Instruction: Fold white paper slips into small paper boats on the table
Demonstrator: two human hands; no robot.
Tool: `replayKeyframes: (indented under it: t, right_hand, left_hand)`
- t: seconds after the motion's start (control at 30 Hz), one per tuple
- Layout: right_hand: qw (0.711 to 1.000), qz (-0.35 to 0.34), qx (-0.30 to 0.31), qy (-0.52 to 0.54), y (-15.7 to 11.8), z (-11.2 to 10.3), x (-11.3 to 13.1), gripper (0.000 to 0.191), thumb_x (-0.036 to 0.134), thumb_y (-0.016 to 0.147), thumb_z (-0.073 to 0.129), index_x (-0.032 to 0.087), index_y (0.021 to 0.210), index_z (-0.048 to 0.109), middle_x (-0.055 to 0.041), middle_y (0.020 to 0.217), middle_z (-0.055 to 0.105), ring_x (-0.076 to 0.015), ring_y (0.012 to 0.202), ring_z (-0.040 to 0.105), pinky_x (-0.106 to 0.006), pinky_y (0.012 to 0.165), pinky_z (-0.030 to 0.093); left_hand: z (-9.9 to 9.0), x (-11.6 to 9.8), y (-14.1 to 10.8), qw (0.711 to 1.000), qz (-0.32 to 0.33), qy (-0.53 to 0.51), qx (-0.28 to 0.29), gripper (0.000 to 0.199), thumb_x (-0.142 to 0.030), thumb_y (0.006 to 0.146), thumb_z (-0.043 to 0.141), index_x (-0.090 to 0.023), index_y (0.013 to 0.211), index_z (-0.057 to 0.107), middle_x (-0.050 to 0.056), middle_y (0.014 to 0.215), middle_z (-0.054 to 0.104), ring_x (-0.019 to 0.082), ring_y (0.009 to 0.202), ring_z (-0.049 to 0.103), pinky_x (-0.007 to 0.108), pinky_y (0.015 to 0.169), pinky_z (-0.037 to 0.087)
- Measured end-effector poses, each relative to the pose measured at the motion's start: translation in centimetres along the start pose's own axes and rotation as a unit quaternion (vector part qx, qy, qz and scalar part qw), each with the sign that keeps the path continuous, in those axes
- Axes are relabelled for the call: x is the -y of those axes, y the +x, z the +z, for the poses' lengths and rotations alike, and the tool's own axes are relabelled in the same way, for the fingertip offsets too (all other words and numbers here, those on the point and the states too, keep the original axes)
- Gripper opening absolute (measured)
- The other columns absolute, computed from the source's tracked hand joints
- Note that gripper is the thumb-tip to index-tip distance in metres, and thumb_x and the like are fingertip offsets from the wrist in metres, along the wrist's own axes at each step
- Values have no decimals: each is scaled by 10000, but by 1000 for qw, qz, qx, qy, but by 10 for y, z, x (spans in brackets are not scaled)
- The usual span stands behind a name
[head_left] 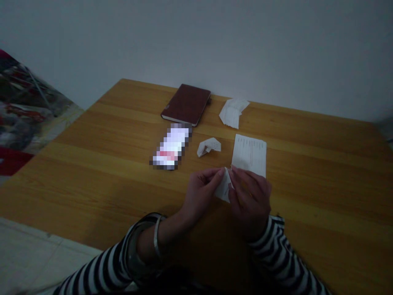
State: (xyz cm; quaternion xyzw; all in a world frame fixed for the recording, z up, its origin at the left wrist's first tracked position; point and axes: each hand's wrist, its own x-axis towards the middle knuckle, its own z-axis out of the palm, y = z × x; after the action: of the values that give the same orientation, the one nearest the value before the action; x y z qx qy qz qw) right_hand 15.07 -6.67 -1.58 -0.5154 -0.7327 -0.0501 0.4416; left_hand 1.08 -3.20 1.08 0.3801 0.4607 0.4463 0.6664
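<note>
Between my two hands is a small folded piece of white paper (223, 191), held just above the near part of the table. My left hand (201, 190) pinches its left side between thumb and fingers. On the other side, my right hand (250, 196) closes its fingertips on the paper's upper right edge. Just beyond my right hand lies a stack of printed paper sheets (250, 153), its near end partly covered by that hand. A folded paper piece (209, 146) stands on the table beyond my left hand.
The wooden table (322, 164) meets a pale wall. Towards the back lie a dark red notebook (188, 103) and a fanned pile of paper strips (233, 112). A phone (172, 145) with its screen lit and blurred lies left of the folded piece. Clutter fills the far left.
</note>
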Motion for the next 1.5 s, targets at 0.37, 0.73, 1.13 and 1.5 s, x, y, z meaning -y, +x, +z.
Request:
replayKeyframes:
  t: [0.37, 0.73, 1.13, 1.5]
  right_hand:
    - [996, -21, 89, -6, 0, 3, 7, 551, 81, 902, 471, 216, 1436, 451, -87, 1393, 589, -246, 1319, 518, -503, 1124, 303]
    - [955, 86, 93, 268, 9, -8, -1, 514, 133, 899, 507, 231, 1403, 506, -95, 1481, 485, -285, 1368, 438, -540, 1095, 388]
    - [880, 284, 142, 353, 18, -15, -25, 96, 208, 846, 682, 236, 837, 774, -31, 857, 701, -155, 792, 656, -287, 677, 536]
    - [866, 303, 117, 381, 15, -12, -22, 92, 195, 830, 707, 248, 856, 778, -34, 884, 728, -165, 826, 676, -305, 726, 555]
  left_hand:
    - [-4, 2, 3, 996, -24, -87, 22, 271, -378, 890, 636, -147, 956, 761, 30, 787, 729, 101, 681, 619, 206, 659, 482]
    - [-8, -8, 2, 998, 16, -23, 59, 304, -268, 842, 700, -139, 1116, 728, 93, 983, 768, 171, 874, 693, 266, 789, 539]
    - [-12, 14, 0, 968, 116, 153, 163, 681, -228, 915, 595, -180, 1521, 288, -16, 682, 655, 88, 562, 511, 195, 543, 414]
    - [-13, 7, -3, 932, 172, 278, 154, 669, -198, 943, 540, -203, 1538, 234, 41, 886, 761, 130, 722, 649, 244, 695, 486]
